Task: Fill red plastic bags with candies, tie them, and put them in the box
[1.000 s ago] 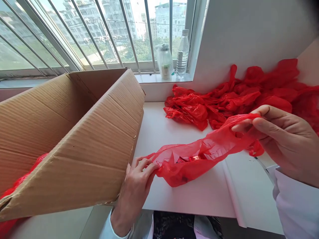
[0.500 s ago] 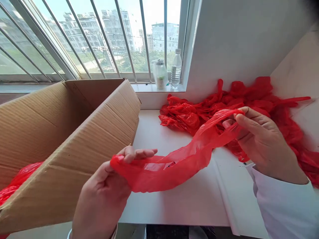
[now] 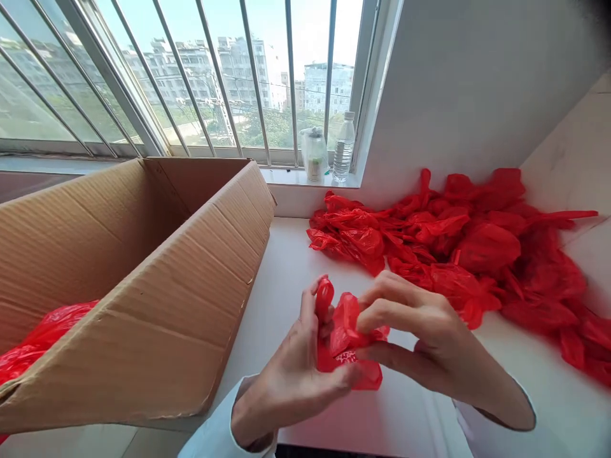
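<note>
Low over the white table, a red plastic bag (image 3: 344,321) is bunched between my two hands. My left hand (image 3: 298,372) supports it from the left, with the bag lying against its fingers and palm and the thumb pointing right. From the right, my right hand (image 3: 420,334) has its fingers curled onto the bag's edge. Small white print shows on the folded plastic. Beyond my hands lies a heap of crumpled red plastic bags (image 3: 491,248) against the wall. More red plastic (image 3: 57,324) sits inside the open cardboard box on the left.
The large cardboard box (image 3: 191,305) takes up the left side. Its near wall rises beside my left hand. A clear water bottle (image 3: 344,147) and a small plastic-wrapped container (image 3: 314,152) stand on the windowsill. The white table (image 3: 291,273) spans the middle.
The red bag was stretched out between my hands and is now gathered into a small bundle. My hands have come together. The view has shifted slightly.
</note>
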{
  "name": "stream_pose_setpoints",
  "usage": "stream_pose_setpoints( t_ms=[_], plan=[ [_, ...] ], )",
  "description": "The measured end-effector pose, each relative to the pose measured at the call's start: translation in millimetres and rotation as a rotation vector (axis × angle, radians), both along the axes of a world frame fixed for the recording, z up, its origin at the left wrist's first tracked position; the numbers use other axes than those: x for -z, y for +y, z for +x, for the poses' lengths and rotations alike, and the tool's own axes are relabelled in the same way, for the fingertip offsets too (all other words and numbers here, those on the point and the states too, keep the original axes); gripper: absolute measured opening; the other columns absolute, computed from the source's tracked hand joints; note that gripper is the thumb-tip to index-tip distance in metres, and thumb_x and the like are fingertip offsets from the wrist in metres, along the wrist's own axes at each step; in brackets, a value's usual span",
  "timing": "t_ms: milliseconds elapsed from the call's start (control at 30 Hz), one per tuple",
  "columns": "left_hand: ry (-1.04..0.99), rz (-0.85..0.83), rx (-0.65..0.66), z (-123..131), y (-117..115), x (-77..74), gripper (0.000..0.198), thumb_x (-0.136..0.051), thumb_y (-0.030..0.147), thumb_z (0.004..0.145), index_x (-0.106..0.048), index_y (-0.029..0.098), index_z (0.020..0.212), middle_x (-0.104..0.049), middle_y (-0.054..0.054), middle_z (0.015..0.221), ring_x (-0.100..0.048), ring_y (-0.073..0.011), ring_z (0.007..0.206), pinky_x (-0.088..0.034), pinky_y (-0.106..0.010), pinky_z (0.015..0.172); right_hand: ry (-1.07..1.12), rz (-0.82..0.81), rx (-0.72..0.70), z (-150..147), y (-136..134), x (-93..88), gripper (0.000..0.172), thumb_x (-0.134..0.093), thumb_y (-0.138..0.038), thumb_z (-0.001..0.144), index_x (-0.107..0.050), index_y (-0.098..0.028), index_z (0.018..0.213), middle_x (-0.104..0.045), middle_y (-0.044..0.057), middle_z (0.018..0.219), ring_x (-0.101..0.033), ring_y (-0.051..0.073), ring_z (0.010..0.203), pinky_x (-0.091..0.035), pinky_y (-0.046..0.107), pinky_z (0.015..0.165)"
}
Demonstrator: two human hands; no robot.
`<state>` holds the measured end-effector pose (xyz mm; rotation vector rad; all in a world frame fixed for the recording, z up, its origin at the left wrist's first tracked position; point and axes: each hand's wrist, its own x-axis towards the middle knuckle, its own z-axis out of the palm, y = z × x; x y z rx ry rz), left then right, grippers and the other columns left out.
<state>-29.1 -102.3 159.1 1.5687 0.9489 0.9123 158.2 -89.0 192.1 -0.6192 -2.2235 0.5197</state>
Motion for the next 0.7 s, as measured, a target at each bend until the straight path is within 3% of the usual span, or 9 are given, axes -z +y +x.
stream_pose_setpoints(
  t_ms=[67,133,167,233,333,433,500,600,700],
  plan=[
    [0.167,0.161,0.032,-0.1,-9.5,-4.1,0.040,-0.071,0.022,0.067,-0.055,0.026,0.103,-0.056,0.000,0.103,-0.056,-0.0181,0.097,-0.051,-0.028,0.082,-0.075,0.074,-0.113,-17.8,2.8,-5.6,0.012,-0.056,-0.028,0.092,-0.061,-0.020,0.086,-0.061,0.003,0.084,-0.052,0.014,0.076,-0.046,0.028,0.071],
    [0.224,0.228,0.002,-2.0,-15.9,-6.0,0.010,-0.062,0.024,0.078,-0.061,0.026,0.087,-0.060,0.003,0.093,-0.058,-0.0159,0.087,-0.050,-0.024,0.074,-0.098,0.114,-0.231,-28.9,8.4,-8.0,0.021,-0.053,-0.035,0.094,-0.062,-0.018,0.085,-0.060,0.004,0.083,-0.051,0.014,0.075,-0.045,0.028,0.071],
    [0.209,0.211,-0.018,-3.4,-17.5,-5.8,0.008,-0.054,0.024,0.084,-0.062,0.025,0.081,-0.060,0.003,0.084,-0.057,-0.0140,0.079,-0.048,-0.022,0.068,-0.085,0.108,-0.258,-31.2,11.6,-7.8,0.023,-0.051,-0.037,0.094,-0.063,-0.018,0.087,-0.060,0.004,0.085,-0.051,0.014,0.077,-0.046,0.028,0.072],
    [0.136,0.100,-0.071,-6.4,-17.2,-3.6,0.025,-0.044,0.029,0.092,-0.059,0.021,0.073,-0.055,0.003,0.071,-0.051,-0.0117,0.066,-0.043,-0.020,0.059,-0.037,0.040,-0.209,-30.1,18.4,-4.3,0.022,-0.048,-0.034,0.096,-0.063,-0.018,0.095,-0.062,0.006,0.094,-0.054,0.014,0.085,-0.046,0.028,0.077],
    [0.011,-0.158,-0.147,-10.0,-10.8,0.8,0.036,-0.043,0.045,0.093,-0.050,0.019,0.069,-0.041,0.005,0.060,-0.037,-0.0099,0.054,-0.034,-0.022,0.050,-0.042,-0.145,-0.081,-21.5,28.5,7.4,0.018,-0.050,-0.027,0.096,-0.062,-0.020,0.106,-0.063,0.005,0.104,-0.058,0.014,0.089,-0.047,0.027,0.078],
    [-0.072,-0.323,-0.122,-12.4,-2.7,4.5,0.045,-0.048,0.058,0.087,-0.042,0.020,0.064,-0.035,0.006,0.057,-0.031,-0.0088,0.052,-0.031,-0.022,0.048,-0.014,-0.291,-0.042,-15.8,35.7,20.5,0.006,-0.060,-0.022,0.090,-0.066,-0.020,0.091,-0.066,0.001,0.087,-0.059,0.011,0.074,-0.048,0.024,0.066],
    [-0.087,-0.349,-0.083,-14.3,2.0,7.3,0.048,-0.050,0.058,0.086,-0.043,0.019,0.060,-0.042,0.005,0.056,-0.037,-0.0092,0.053,-0.035,-0.022,0.052,0.089,-0.335,0.042,-15.5,35.2,25.6,0.004,-0.064,-0.019,0.086,-0.066,-0.019,0.083,-0.067,-0.001,0.078,-0.061,0.011,0.070,-0.048,0.023,0.063],
    [-0.220,-0.426,-0.030,-19.3,7.9,11.5,0.041,-0.048,0.054,0.090,-0.056,0.017,0.074,-0.055,0.001,0.061,-0.051,-0.0116,0.060,-0.042,-0.023,0.059,0.217,-0.281,0.148,-17.1,23.4,25.3,0.002,-0.067,-0.019,0.084,-0.066,-0.020,0.082,-0.067,0.000,0.077,-0.062,0.012,0.072,-0.049,0.023,0.065],
    [-0.336,-0.467,0.025,-27.1,11.5,11.1,0.032,-0.051,0.046,0.091,-0.060,0.018,0.103,-0.061,0.001,0.070,-0.056,-0.0116,0.066,-0.045,-0.024,0.066,0.083,-0.152,0.003,-16.4,5.3,20.8,0.009,-0.060,-0.015,0.089,-0.066,-0.020,0.083,-0.066,0.001,0.079,-0.060,0.011,0.073,-0.048,0.023,0.067]
  ],
)
